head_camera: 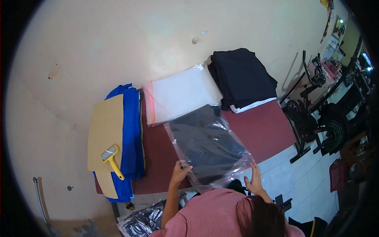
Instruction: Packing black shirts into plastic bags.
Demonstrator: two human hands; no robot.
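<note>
A clear plastic bag (228, 123) with folded dark fabric (204, 142) inside lies slanted across the near side of a dark red table (260, 130). My left hand (180, 175) pinches the bag's near left edge, thumb on top. At its near right corner, my right hand (254, 180) touches the plastic with its fingertips, the thumb spread away. Behind the bag is a stack of clear plastic bags (183, 93) with pinkish-red strips at one end. To the right of that stack sits a pile of folded black fabric (242, 80) with a white piece under it.
On the left, blue folded fabric (131, 142) carries a tan cardboard sheet (106, 127) and a yellow-handled lint roller (114, 161). Packed dark items in plastic (145, 220) lie low by my left arm. A wall (118, 44) backs the table; an exercise bike (308, 109) stands right.
</note>
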